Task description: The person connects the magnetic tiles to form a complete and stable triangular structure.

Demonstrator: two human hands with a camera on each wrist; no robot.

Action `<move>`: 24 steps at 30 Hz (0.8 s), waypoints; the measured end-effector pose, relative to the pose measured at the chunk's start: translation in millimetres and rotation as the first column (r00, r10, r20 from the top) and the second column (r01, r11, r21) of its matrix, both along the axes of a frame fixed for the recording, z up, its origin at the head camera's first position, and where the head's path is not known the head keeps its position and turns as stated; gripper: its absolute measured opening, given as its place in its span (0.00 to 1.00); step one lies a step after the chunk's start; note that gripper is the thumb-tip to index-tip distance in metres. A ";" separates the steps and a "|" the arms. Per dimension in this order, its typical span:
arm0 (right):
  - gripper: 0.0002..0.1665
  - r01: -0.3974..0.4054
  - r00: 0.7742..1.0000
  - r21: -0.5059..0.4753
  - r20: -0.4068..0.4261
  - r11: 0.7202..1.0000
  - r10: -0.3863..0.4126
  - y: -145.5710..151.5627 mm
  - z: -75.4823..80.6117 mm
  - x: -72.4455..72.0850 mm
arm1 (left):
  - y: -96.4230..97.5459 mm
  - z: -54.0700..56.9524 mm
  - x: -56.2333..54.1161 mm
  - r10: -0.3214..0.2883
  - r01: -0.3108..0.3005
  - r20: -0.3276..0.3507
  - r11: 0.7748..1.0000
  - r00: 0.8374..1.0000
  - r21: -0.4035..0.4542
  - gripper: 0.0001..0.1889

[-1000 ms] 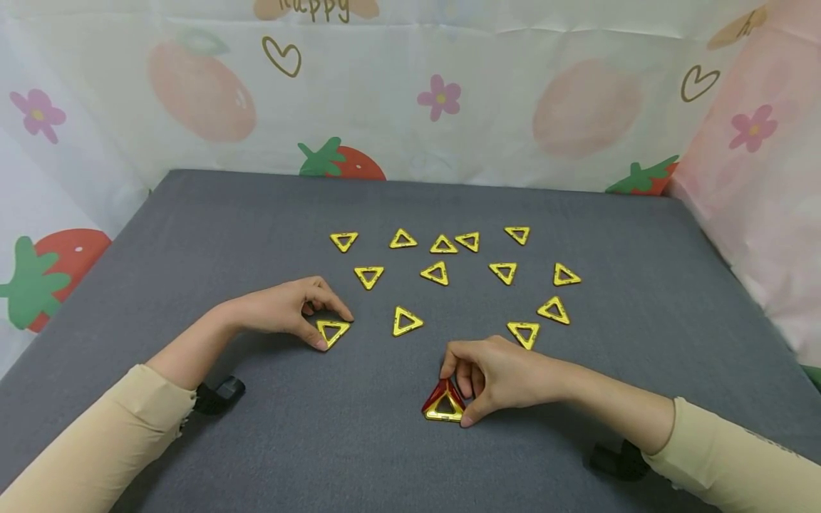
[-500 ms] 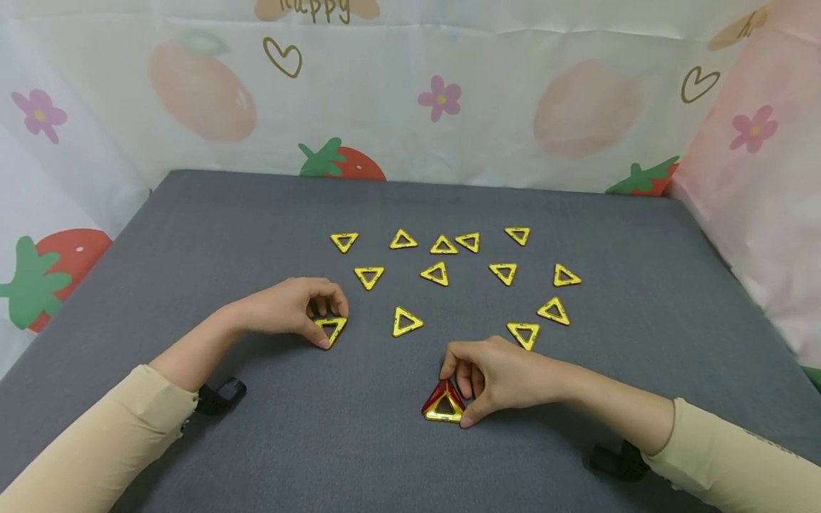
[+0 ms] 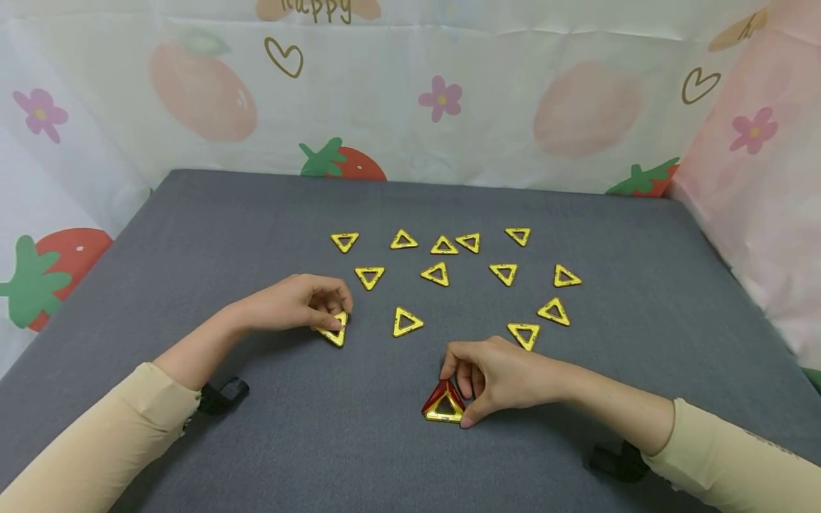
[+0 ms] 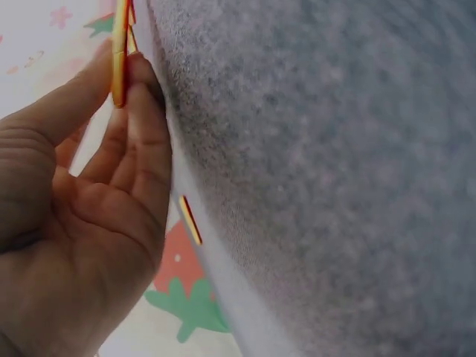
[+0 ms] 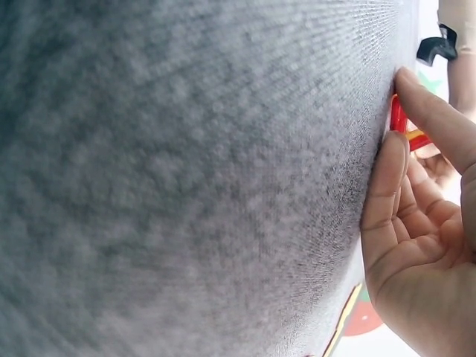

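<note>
Between thumb and fingers, my left hand (image 3: 298,303) pinches a yellow triangular magnetic tile (image 3: 342,333) with an open centre; the tile is tipped up, and the thumb covers part of it. In the left wrist view the same tile (image 4: 119,63) appears edge-on. My right hand (image 3: 500,374) holds a small pyramid (image 3: 442,417) of red and yellow triangular tiles, thumb at its lower right corner and index finger at its top. The right wrist view shows red edges of the pyramid (image 5: 399,115) between thumb and finger; its far side is hidden.
Several yellow triangular tiles lie flat and spread across the grey cloth, among them one tile (image 3: 406,322) between the hands and another tile (image 3: 524,335) just beyond the right hand. A printed curtain (image 3: 398,149) hangs behind the table (image 3: 256,206).
The left fingers have closed on the yellow tile at the left and tipped it up off its flat position. The right hand and pyramid have stayed in place.
</note>
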State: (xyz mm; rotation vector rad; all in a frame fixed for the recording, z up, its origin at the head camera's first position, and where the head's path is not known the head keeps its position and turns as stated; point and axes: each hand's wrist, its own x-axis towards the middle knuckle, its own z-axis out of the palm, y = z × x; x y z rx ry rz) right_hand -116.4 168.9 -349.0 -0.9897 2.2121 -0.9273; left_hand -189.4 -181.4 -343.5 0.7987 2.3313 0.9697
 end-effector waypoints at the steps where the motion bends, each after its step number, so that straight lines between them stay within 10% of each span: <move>1: 0.26 0.000 1.000 0.001 0.001 1.000 0.000 0.1 0.0 0.0 | 1.2 0.5 -0.1 -0.006 0.006 0.000 1.000 1.000 0.005 0.07; 24: 0.26 0.004 1.000 0.016 -0.004 1.000 -0.004 0.3 -0.5 -0.1 | 40.0 11.2 18.2 -0.164 0.143 0.173 0.981 0.971 0.131 0.20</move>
